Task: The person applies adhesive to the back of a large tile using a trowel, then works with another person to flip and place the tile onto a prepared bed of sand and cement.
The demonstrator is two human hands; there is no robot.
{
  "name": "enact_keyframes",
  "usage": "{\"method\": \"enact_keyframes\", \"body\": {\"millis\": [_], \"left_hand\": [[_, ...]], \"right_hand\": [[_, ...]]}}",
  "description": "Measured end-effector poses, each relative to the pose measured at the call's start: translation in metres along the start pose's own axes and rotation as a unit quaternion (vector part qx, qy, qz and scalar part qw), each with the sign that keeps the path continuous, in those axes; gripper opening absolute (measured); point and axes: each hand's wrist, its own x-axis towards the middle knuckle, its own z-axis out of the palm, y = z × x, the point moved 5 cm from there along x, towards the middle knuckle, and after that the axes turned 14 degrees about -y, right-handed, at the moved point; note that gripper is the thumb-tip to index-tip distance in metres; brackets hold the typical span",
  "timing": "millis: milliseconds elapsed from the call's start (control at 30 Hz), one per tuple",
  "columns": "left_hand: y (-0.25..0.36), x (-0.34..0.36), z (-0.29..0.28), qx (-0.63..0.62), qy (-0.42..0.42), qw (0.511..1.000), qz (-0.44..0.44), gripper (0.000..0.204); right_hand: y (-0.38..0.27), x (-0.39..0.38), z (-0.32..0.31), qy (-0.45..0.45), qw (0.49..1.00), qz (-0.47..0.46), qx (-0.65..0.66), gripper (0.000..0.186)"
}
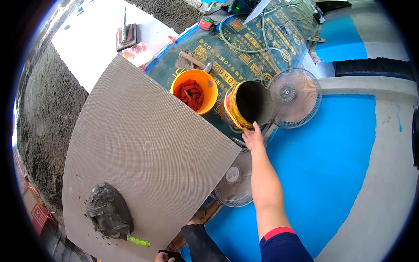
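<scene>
My right hand (253, 135) holds the lower rim of a dirty yellow bucket (235, 102) with a dark inside. My left hand (163, 256) is at the bottom edge, fingers curled, mostly out of frame; what it holds, if anything, is hidden. Beside it lies a large textured grey tile (131, 131) with a mound of grey mortar (107, 207) and a yellow-green handled tool (139, 241) in the mortar. An orange bucket (209, 94) holding red pieces stands left of the bucket at my hand.
Two fans (305, 98) (231, 187) flank the bucket and tile. A printed green board (240, 43) carries a hammer (192, 59) and hoses (233, 46). A white board (83, 52) holds a float (126, 41). Blue-coated surface (323, 161) lies right; rough mortar (39, 118) left.
</scene>
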Motion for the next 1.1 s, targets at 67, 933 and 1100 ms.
{"method": "enact_keyframes", "body": {"millis": [67, 933, 1100], "left_hand": [[-0.015, -0.006, 0.003, 0.013, 0.007, 1.0, -0.007, 0.039], [-0.235, -0.008, 0.137, -0.227, 0.089, 0.941, -0.234, 0.079], [-0.273, 0.04, 0.175, -0.25, 0.119, 0.946, -0.169, 0.109]], "right_hand": [[0.03, -0.013, -0.011, 0.079, 0.995, 0.045, -0.03, 0.09], [0.459, -0.425, 0.18, -0.484, 0.352, 0.187, -0.779, 0.081], [0.515, -0.44, 0.168, -0.454, 0.372, 0.151, -0.795, 0.066]]}}
